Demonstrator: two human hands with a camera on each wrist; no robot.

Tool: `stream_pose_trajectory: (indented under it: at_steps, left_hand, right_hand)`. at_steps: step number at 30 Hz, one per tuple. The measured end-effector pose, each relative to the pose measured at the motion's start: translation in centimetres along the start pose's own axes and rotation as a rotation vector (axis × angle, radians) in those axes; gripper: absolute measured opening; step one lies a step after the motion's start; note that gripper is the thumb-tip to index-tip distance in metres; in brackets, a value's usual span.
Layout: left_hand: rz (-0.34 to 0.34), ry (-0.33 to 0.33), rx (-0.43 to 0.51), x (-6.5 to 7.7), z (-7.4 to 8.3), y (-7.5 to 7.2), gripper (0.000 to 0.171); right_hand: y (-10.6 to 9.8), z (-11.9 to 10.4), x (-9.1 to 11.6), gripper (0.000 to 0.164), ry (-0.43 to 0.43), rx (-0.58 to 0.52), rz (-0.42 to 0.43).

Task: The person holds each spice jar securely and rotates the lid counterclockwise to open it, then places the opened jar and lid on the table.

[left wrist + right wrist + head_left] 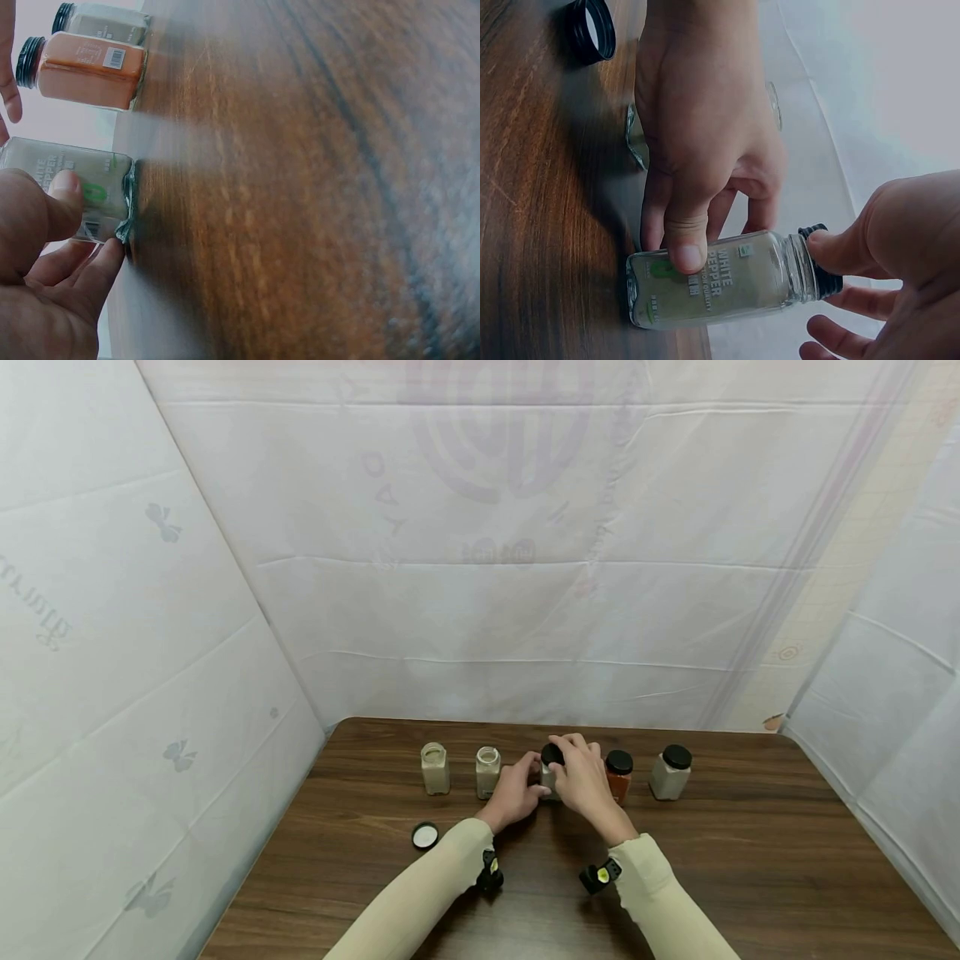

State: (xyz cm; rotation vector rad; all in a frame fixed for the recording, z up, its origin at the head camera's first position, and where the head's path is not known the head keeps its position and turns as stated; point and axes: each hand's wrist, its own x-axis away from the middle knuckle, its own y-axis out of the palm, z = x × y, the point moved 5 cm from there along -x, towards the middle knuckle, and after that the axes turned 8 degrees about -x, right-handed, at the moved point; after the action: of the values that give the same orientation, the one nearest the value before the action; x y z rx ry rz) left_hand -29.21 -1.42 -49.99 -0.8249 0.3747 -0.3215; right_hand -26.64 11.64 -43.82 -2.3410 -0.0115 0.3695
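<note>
A glass jar of white pepper (742,281) stands upright on the table between both hands. My left hand (516,789) grips its lower body, the thumb across the label in the right wrist view. With thumb and fingers my right hand (581,777) holds the black lid (825,262) at the jar's top. Glass threads show just below that lid. To the left of the hands stand two jars without lids, a near one (487,771) and a farther one (435,770), both with pale powder. A loose black lid (425,836) lies in front of them, white inside up.
Right of the hands stand a jar of orange-red powder (90,71) and a pale grey jar (669,774), both with black lids. The brown wooden table (750,860) ends at a white sheet wall (525,610) behind the row of jars.
</note>
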Motion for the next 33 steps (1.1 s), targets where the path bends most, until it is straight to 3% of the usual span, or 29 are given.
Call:
stream_pose_trajectory:
  at_steps: [21, 33]
  left_hand:
    - [0.017, 0.036, -0.020, 0.0, 0.0, 0.0, 0.033]
    - [0.025, 0.044, -0.018, 0.0, 0.0, 0.0, 0.036]
  right_hand:
    - [-0.8, -0.5, 0.0, 0.057, -0.013, -0.029, 0.050]
    - [-1.9, -0.2, 0.2, 0.046, -0.017, -0.074, 0.106]
